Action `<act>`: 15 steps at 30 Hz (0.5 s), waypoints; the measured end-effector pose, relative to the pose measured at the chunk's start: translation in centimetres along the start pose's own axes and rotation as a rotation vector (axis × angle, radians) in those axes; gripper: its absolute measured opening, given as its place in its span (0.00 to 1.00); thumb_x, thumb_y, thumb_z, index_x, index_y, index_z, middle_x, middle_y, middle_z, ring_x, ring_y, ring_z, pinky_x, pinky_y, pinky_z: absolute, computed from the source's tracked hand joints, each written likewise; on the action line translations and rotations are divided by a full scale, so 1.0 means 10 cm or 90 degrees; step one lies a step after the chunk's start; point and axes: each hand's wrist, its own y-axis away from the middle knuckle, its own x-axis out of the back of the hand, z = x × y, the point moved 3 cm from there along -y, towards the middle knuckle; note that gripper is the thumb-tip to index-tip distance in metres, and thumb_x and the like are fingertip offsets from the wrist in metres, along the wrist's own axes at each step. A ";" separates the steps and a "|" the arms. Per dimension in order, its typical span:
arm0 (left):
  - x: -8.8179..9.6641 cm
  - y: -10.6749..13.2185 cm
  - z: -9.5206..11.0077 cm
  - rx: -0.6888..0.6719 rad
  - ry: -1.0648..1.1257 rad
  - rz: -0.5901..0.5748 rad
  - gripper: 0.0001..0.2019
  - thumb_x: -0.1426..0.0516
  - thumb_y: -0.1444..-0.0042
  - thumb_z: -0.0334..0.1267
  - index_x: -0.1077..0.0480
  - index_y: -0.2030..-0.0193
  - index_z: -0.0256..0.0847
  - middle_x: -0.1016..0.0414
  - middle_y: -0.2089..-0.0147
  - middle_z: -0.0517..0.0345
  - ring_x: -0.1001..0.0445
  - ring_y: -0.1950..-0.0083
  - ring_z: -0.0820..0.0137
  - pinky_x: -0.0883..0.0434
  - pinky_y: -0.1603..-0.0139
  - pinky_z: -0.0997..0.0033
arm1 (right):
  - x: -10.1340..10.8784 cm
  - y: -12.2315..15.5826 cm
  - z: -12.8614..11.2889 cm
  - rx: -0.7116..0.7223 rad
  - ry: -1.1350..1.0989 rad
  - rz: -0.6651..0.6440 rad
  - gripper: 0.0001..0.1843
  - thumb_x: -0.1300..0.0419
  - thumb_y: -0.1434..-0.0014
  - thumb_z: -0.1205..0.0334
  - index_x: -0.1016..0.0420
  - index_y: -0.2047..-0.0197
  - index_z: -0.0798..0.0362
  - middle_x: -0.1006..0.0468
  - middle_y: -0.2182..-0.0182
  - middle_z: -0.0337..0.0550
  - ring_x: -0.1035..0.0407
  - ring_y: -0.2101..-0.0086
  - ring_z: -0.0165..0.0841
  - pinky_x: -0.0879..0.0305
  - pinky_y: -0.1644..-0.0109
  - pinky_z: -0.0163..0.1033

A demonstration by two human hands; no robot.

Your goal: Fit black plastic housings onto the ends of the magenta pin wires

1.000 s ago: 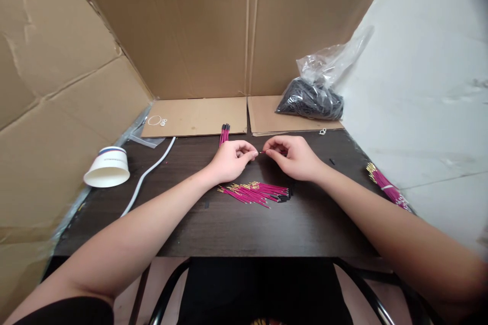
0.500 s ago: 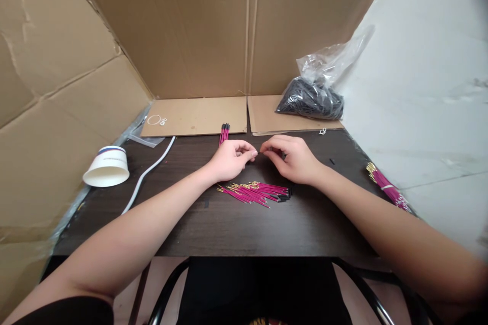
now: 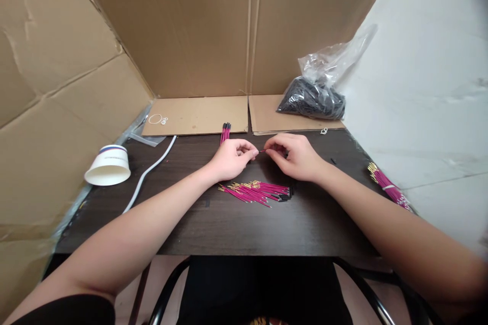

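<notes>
My left hand (image 3: 234, 158) is closed in a pinch over the middle of the table. Facing it, my right hand (image 3: 292, 155) pinches too, its fingertips a short gap away. A thin magenta wire (image 3: 263, 151) spans that gap, with a dark sleeve-like bit at the left fingertips; most of it is hidden by the fingers. Just below the hands lies a loose pile of magenta wires (image 3: 251, 194) with gold ends, and short black sleeves (image 3: 284, 198) at its right end. Behind my left hand stands a small bunch of black-tipped magenta wires (image 3: 225, 133).
A clear bag of black pieces (image 3: 312, 100) rests on cardboard at the back right. A tied bundle of magenta wires (image 3: 391, 188) lies at the right edge. On the left are a tipped paper cup (image 3: 109, 165) and a white cable (image 3: 148, 170). Cardboard walls (image 3: 190, 30) enclose the back and left.
A short reddish stretch of wire now shows between the fingertips, where mostly a dark bit showed before. Both hands stay almost in place, and the view has shifted slightly.
</notes>
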 end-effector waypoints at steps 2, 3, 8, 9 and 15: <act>0.00 0.00 0.00 -0.001 0.000 0.001 0.04 0.35 0.33 0.32 0.19 0.59 0.36 0.19 0.67 0.56 0.31 0.73 0.76 0.31 0.69 0.73 | 0.00 0.00 0.00 -0.011 0.001 -0.006 0.05 0.39 0.31 0.67 0.20 0.59 0.53 0.20 0.68 0.42 0.29 0.69 0.33 0.34 0.62 0.40; 0.00 0.00 0.00 -0.003 -0.001 0.002 0.04 0.35 0.33 0.32 0.19 0.59 0.36 0.19 0.67 0.56 0.31 0.73 0.76 0.31 0.69 0.72 | 0.00 -0.01 0.00 -0.017 0.000 -0.009 0.05 0.39 0.31 0.66 0.21 0.59 0.53 0.20 0.68 0.42 0.29 0.69 0.33 0.34 0.62 0.40; 0.00 0.00 0.00 -0.011 -0.005 0.002 0.04 0.35 0.33 0.32 0.19 0.60 0.36 0.19 0.67 0.57 0.31 0.73 0.76 0.31 0.68 0.72 | -0.01 -0.01 -0.01 -0.038 -0.002 -0.017 0.06 0.39 0.31 0.66 0.21 0.61 0.52 0.20 0.68 0.42 0.30 0.69 0.33 0.35 0.62 0.40; 0.00 0.00 0.00 -0.012 -0.005 0.002 0.04 0.35 0.33 0.32 0.19 0.60 0.36 0.19 0.67 0.56 0.31 0.73 0.76 0.31 0.68 0.72 | -0.01 -0.01 -0.01 -0.039 -0.002 -0.018 0.06 0.39 0.31 0.66 0.22 0.61 0.52 0.20 0.68 0.42 0.30 0.69 0.33 0.35 0.62 0.40; -0.01 0.01 0.01 -0.012 -0.005 0.000 0.04 0.35 0.34 0.32 0.19 0.60 0.36 0.19 0.67 0.56 0.31 0.73 0.76 0.32 0.70 0.73 | -0.01 0.00 0.00 -0.044 -0.005 -0.025 0.05 0.39 0.30 0.66 0.22 0.60 0.52 0.21 0.68 0.42 0.31 0.69 0.33 0.35 0.61 0.40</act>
